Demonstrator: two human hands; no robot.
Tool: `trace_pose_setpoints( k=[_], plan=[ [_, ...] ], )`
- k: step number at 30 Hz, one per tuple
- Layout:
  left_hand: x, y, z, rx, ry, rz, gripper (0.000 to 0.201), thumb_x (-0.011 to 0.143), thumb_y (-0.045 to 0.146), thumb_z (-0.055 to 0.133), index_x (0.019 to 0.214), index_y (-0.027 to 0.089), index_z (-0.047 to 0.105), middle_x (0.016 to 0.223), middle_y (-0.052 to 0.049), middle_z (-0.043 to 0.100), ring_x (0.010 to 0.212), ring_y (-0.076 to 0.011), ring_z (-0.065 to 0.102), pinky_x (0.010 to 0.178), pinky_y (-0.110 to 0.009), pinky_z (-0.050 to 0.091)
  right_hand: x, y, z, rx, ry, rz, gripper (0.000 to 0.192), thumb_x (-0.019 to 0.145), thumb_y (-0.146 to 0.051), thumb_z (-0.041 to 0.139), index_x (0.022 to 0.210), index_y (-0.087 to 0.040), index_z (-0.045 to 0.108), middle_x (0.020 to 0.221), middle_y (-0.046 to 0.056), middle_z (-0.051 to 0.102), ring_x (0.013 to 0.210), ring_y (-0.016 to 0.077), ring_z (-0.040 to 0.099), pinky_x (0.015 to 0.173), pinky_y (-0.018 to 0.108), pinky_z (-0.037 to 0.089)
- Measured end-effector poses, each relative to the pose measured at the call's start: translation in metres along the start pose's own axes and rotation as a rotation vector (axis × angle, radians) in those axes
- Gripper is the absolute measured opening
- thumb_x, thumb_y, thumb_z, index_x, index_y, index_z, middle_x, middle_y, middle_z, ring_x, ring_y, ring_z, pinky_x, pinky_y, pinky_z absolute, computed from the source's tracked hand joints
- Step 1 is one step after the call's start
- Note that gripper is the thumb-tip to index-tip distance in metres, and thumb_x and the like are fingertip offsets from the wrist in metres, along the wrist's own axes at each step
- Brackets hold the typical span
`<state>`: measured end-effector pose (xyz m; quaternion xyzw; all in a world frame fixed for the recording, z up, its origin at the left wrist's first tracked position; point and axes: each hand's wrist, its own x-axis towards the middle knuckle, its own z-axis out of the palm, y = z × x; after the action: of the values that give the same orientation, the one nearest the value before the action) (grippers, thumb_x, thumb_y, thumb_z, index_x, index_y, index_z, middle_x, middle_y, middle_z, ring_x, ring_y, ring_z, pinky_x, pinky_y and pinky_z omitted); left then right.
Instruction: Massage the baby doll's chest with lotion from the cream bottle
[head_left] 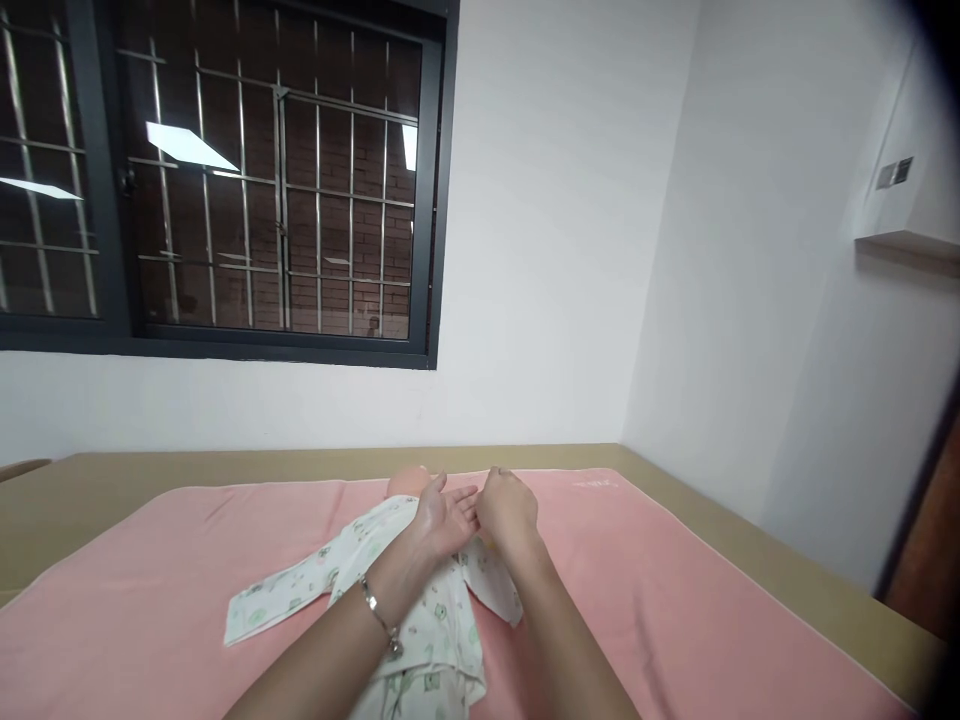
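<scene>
White printed baby clothes [444,625] lie on a pink pad [187,560], one sleeve [279,600] stretched left, a doll's head [407,482] at their far end. Over them, the left hand [444,518] is spread, palm up, fingers [463,493] close beside the curled right hand [508,508]; whether that one grips anything, I cannot tell. Beyond, a tan tabletop [300,467] meets a white wall [547,250] with a barred window [300,220].
</scene>
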<state>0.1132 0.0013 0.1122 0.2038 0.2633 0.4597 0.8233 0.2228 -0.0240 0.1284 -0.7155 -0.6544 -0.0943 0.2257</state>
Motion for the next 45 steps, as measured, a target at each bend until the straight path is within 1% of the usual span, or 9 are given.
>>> trace_pose_setpoints(
  k=[5,11,17,24,29,32,36,42,45],
  plan=[
    [-0.043,0.015,-0.017,0.009,0.122,-0.076,0.053,0.094,0.036,0.037,0.135,0.002,0.041,0.13,-0.027,0.054,0.12,-0.0311,0.057,0.089,-0.04,0.053,0.002,-0.018,0.006,-0.092,0.042,0.065,0.027,0.083,-0.006,0.045,0.101,-0.006,0.066,0.097,0.021,0.07,0.097,0.0269,0.067,0.081,0.032,0.047],
    [-0.094,0.035,-0.023,-0.055,0.12,-0.023,0.046,0.094,0.03,0.038,0.134,0.006,0.043,0.13,-0.024,0.056,0.121,-0.0314,0.057,0.089,-0.04,0.054,0.002,-0.025,0.012,-0.141,0.058,0.089,0.031,0.085,-0.005,0.04,0.102,-0.004,0.066,0.097,0.022,0.07,0.1,0.0267,0.067,0.084,0.032,0.045],
    [-0.132,0.057,-0.02,-0.125,0.065,0.039,0.045,0.096,0.027,0.036,0.137,0.009,0.041,0.131,-0.02,0.057,0.123,-0.0291,0.056,0.091,-0.04,0.053,-0.001,-0.02,0.008,-0.091,-0.05,0.107,0.032,0.088,-0.009,0.038,0.108,-0.003,0.063,0.103,0.023,0.068,0.105,0.0275,0.064,0.089,0.034,0.043],
    [-0.162,0.065,-0.014,-0.06,0.028,0.075,0.044,0.097,0.029,0.035,0.136,0.012,0.042,0.133,-0.016,0.058,0.124,-0.0255,0.055,0.104,-0.042,0.044,-0.011,-0.01,-0.017,0.142,-0.199,0.02,0.042,0.093,-0.022,0.037,0.13,-0.01,0.052,0.128,0.019,0.06,0.13,0.0301,0.044,0.106,0.05,0.03],
    [-0.165,0.049,-0.012,0.039,0.055,0.006,0.046,0.096,0.035,0.037,0.136,0.012,0.044,0.136,-0.015,0.055,0.127,-0.0249,0.052,0.111,-0.042,0.034,-0.041,-0.04,-0.037,0.463,-0.03,-0.244,0.047,0.098,-0.032,0.032,0.14,-0.013,0.045,0.143,0.013,0.049,0.136,0.0227,0.039,0.117,0.045,0.016],
    [-0.17,0.039,-0.005,0.041,-0.077,-0.017,0.049,0.097,0.036,0.034,0.139,0.012,0.042,0.137,-0.017,0.054,0.128,-0.0257,0.051,0.112,-0.043,0.033,-0.068,-0.068,-0.039,0.597,-0.033,-0.477,0.051,0.1,-0.04,0.031,0.145,-0.017,0.039,0.151,0.011,0.039,0.143,0.0215,0.027,0.118,0.047,0.015],
    [-0.19,0.04,0.004,0.021,-0.293,0.065,0.053,0.098,0.041,0.031,0.144,0.016,0.039,0.138,-0.014,0.054,0.131,-0.0278,0.048,0.116,-0.047,0.027,-0.101,-0.096,-0.046,0.521,0.1,-0.639,0.059,0.1,-0.041,0.031,0.15,-0.011,0.025,0.158,0.013,0.02,0.147,0.0261,0.01,0.118,0.055,0.01],
    [-0.204,0.042,0.0,0.04,-0.31,0.246,0.063,0.096,0.053,0.031,0.15,0.018,0.029,0.148,-0.012,0.044,0.142,-0.0224,0.032,0.12,-0.039,0.015,-0.145,-0.117,-0.049,0.363,0.288,-0.863,0.086,0.088,-0.049,0.048,0.15,0.002,0.016,0.158,0.022,0.005,0.145,0.0386,0.004,0.119,0.056,0.011],
    [-0.199,0.037,-0.001,0.049,-0.347,0.29,0.061,0.095,0.053,0.032,0.149,0.024,0.031,0.148,-0.007,0.045,0.143,-0.0195,0.028,0.12,-0.038,0.018,-0.155,-0.123,-0.042,0.383,0.459,-0.877,0.086,0.087,-0.052,0.051,0.15,-0.002,0.019,0.159,0.02,0.009,0.145,0.04,0.008,0.118,0.058,0.012]
  ],
)
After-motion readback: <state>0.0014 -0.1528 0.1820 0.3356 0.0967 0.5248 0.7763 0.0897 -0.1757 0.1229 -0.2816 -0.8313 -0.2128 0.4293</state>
